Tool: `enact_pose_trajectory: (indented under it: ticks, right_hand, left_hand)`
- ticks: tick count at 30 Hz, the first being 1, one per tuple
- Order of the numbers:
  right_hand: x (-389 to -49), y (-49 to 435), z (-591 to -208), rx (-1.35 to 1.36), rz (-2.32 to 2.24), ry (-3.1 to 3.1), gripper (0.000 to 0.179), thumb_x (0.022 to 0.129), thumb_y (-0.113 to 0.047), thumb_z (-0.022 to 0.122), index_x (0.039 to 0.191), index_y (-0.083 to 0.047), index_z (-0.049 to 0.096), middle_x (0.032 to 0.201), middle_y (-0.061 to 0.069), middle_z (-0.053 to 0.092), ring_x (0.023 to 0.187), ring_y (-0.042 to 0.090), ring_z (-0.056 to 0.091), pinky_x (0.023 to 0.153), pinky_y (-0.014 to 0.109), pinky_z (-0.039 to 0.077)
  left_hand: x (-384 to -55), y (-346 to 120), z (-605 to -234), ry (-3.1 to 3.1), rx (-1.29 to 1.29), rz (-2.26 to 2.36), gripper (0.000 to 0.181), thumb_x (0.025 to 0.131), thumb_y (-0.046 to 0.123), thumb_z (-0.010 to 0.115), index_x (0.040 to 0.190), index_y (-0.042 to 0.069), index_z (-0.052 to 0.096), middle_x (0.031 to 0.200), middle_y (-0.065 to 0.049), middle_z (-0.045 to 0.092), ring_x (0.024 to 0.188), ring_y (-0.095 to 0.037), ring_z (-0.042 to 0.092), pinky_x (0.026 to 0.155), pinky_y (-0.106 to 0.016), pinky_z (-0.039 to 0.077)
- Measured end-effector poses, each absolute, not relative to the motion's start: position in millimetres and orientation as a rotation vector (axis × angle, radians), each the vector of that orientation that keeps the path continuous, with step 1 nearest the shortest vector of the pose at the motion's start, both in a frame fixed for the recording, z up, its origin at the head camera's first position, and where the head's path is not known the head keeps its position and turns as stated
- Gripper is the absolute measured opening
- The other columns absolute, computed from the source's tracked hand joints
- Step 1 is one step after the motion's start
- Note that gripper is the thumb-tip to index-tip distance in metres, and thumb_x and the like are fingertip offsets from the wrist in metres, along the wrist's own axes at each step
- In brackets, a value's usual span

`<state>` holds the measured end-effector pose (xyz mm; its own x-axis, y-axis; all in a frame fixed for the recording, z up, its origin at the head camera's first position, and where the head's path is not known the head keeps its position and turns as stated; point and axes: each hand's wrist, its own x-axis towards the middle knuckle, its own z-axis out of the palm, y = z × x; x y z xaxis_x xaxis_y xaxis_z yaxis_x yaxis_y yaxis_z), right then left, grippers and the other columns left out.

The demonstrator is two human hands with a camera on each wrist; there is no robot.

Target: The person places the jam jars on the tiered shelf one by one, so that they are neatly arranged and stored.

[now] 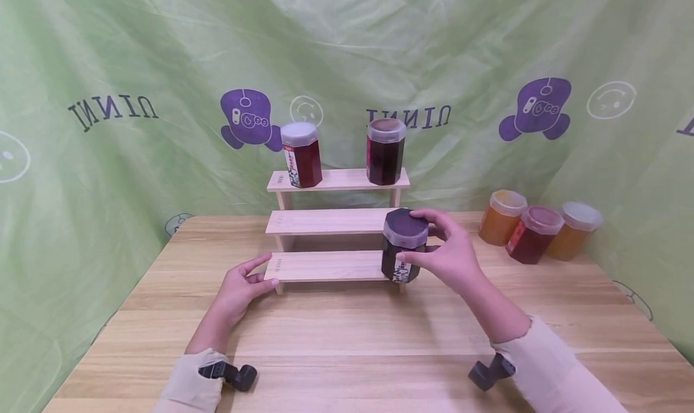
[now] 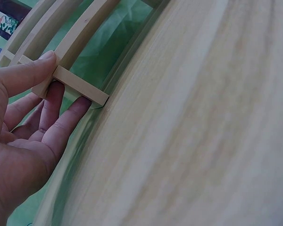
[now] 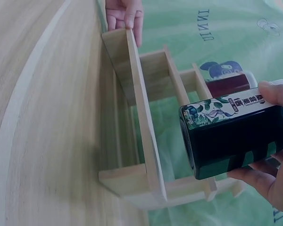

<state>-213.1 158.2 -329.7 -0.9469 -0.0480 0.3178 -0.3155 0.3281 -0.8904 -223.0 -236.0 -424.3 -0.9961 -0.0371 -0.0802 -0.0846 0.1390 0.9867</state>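
My right hand [image 1: 450, 250] grips a dark jam jar [image 3: 236, 136] with a purple-topped clear lid, thumb on its near side and fingers round the far side. In the head view the jar overlaps the right end of a three-step wooden display rack [image 1: 325, 266]; the right wrist view shows it held out beside the steps. With thumb and fingers, my left hand [image 2: 28, 127] holds the rack's left end at the lowest step. On the top step stand a red jar [image 1: 308, 163] at left and a dark red jar [image 1: 385, 160] at right.
Two orange jars, one [image 1: 500, 223] at left and the other [image 1: 570, 238] at right, stand on the wooden table [image 1: 336, 353] at the right, with a red jar [image 1: 530, 244] between them. A green printed curtain [image 1: 347, 52] hangs behind the table.
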Motion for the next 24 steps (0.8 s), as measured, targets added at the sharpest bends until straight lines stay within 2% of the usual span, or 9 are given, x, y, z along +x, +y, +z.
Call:
enact_pose_trajectory:
  ticks: [11, 24]
  right_hand:
    - [-214.7, 144.2, -333.6, 0.374, 1.709, -2.342, 0.074, 0.059, -0.007, 0.094, 0.125, -0.015, 0.061, 0.123, 0.006, 0.058, 0.102, 0.027, 0.06, 0.076, 0.033, 0.058]
    - [-214.4, 126.4, -330.8, 0.416, 1.731, -2.332, 0.075, 0.058, -0.007, 0.094, 0.124, -0.019, 0.062, 0.122, 0.006, 0.058, 0.101, 0.028, 0.06, 0.076, 0.036, 0.057]
  left_hand:
    - [-222.8, -235.6, -424.9, 2.332, -0.115, 2.046, 0.072, 0.078, -0.005, 0.078, 0.143, 0.002, 0.047, 0.076, 0.0, 0.048, 0.067, -0.006, 0.048, 0.061, -0.018, 0.051]
    - [-223.1, -234.5, -423.7, 2.345, -0.141, 2.039, 0.071, 0.078, -0.006, 0.077, 0.142, 0.002, 0.048, 0.081, -0.001, 0.047, 0.067, -0.006, 0.047, 0.06, -0.016, 0.049]
